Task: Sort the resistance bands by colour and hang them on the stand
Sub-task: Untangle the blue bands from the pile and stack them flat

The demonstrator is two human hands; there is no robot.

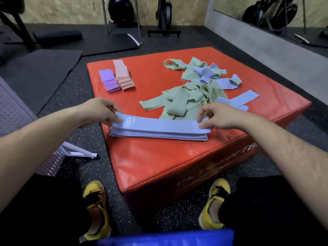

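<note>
A flat stack of blue resistance bands (pixel 159 129) lies near the front edge of the red padded box (pixel 159 160). My left hand (pixel 101 110) pinches the left end of the top blue band, and my right hand (pixel 218 115) pinches its right end. Behind the stack sprawls a loose heap of green bands (pixel 179 100) mixed with a few blue ones (pixel 237 100). At the box's far left sit a neat purple stack (pixel 108 80) and a pink stack (pixel 124 75).
A white metal bracket (pixel 78 150) lies on the speckled black floor left of the box. Dark mats and gym equipment stand at the back. A blue pad (pixel 165 238) edges the bottom of view, between my yellow shoes.
</note>
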